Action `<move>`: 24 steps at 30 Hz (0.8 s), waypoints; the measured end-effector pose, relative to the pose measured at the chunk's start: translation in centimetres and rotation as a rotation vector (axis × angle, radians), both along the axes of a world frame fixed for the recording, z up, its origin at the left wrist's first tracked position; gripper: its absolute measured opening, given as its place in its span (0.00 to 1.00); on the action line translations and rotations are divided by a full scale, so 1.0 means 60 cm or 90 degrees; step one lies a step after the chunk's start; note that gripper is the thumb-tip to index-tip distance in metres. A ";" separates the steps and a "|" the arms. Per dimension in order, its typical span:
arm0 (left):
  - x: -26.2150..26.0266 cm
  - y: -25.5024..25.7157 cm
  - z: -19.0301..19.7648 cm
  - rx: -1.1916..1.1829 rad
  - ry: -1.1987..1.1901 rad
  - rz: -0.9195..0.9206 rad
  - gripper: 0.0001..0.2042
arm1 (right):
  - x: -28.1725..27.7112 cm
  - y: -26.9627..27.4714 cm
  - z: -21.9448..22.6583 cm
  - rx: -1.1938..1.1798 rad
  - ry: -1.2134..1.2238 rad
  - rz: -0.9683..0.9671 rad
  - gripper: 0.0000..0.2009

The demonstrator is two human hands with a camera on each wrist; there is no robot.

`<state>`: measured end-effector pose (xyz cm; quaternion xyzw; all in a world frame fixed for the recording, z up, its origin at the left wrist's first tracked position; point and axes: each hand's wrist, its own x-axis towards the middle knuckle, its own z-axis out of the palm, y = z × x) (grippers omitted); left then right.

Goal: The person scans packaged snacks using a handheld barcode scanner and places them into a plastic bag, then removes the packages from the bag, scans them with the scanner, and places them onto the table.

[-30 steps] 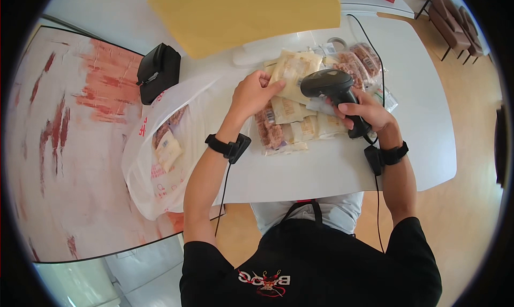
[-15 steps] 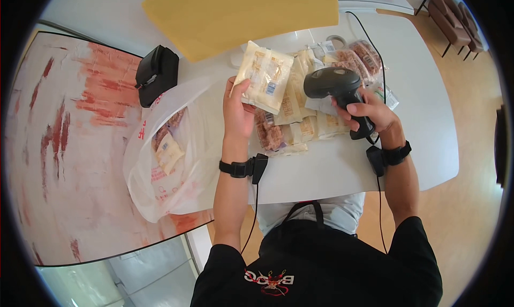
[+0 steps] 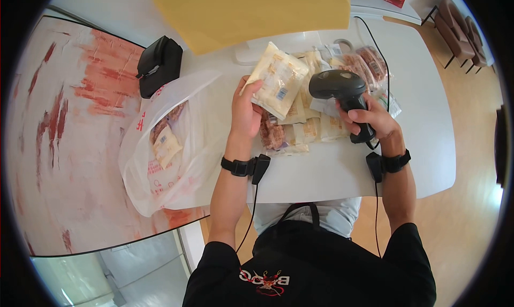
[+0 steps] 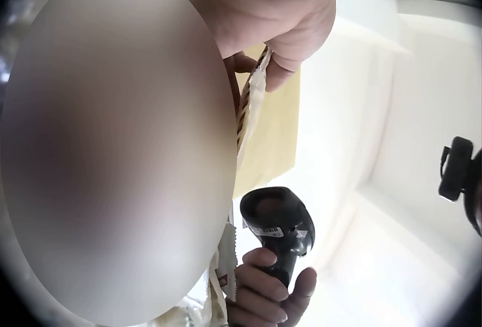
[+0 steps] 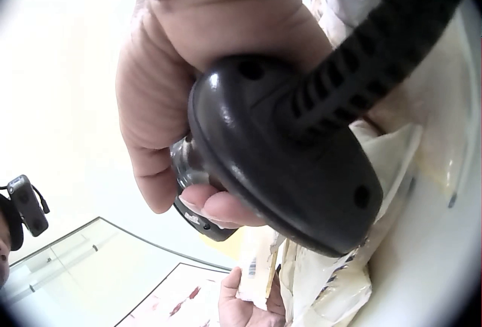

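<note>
In the head view the left hand point(image 3: 247, 112) pinches a cream-coloured packet point(image 3: 278, 81) by its lower left edge, thumb on top, raised above the pile with its barcode side up. The right hand point(image 3: 375, 118) grips the handle of a black barcode scanner point(image 3: 338, 84), whose head points left toward the packet. Beneath both lies a pile of cream packets point(image 3: 308, 131) and reddish-brown packets point(image 3: 272, 134). The left wrist view has the packet point(image 4: 257, 101) edge-on in the fingers; in the right wrist view the scanner's base point(image 5: 279, 154) fills the middle.
An open white plastic bag point(image 3: 136, 168) with several packets inside lies left of the pile. Behind it stands a black case point(image 3: 160, 66). A large yellow sheet point(image 3: 251, 15) is at the back, a tape roll point(image 3: 342, 43) behind the pile. The scanner's cable point(image 3: 387, 82) runs along the right.
The left hand has lifted the cream packet off the pile and brought it left and nearer the body, then slightly back to the right. The right hand keeps its grip on the scanner.
</note>
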<state>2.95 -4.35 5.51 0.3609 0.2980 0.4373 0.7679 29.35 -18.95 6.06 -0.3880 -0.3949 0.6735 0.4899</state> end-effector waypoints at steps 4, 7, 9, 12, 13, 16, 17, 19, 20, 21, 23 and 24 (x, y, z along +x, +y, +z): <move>0.002 -0.004 0.003 0.001 0.004 0.019 0.09 | -0.006 -0.001 0.010 0.007 -0.064 0.015 0.21; -0.003 -0.008 0.006 -0.006 0.004 0.001 0.09 | -0.010 0.000 0.008 -0.012 -0.070 0.009 0.21; -0.006 -0.024 0.011 -0.073 -0.022 0.081 0.09 | -0.013 0.001 0.006 -0.008 -0.038 -0.004 0.21; -0.035 -0.056 0.009 -0.119 -0.052 0.172 0.16 | -0.014 0.001 0.010 -0.013 -0.007 -0.021 0.21; -0.050 -0.072 0.017 -0.114 -0.127 0.242 0.16 | -0.015 0.001 0.010 -0.017 -0.008 -0.024 0.22; -0.105 -0.100 0.016 -0.074 -0.228 0.431 0.17 | -0.013 0.001 0.005 -0.022 -0.009 -0.013 0.22; -0.128 -0.101 0.011 -0.038 -0.259 0.548 0.17 | -0.012 0.001 0.002 -0.027 -0.014 -0.013 0.23; -0.186 -0.076 -0.008 -0.018 -0.261 0.645 0.17 | -0.012 0.002 0.002 -0.032 -0.019 -0.009 0.23; -0.216 -0.062 -0.015 0.000 -0.263 0.736 0.17 | -0.013 0.002 0.004 -0.031 -0.020 -0.013 0.23; -0.242 -0.048 -0.015 0.001 -0.262 0.739 0.17 | -0.014 0.001 0.005 -0.029 -0.021 -0.019 0.23; -0.289 -0.013 -0.009 0.096 -0.242 0.906 0.18 | -0.015 0.002 0.007 -0.025 -0.023 -0.015 0.23; -0.310 0.003 -0.005 0.097 -0.242 0.906 0.18 | -0.015 0.001 0.008 -0.022 -0.026 -0.013 0.23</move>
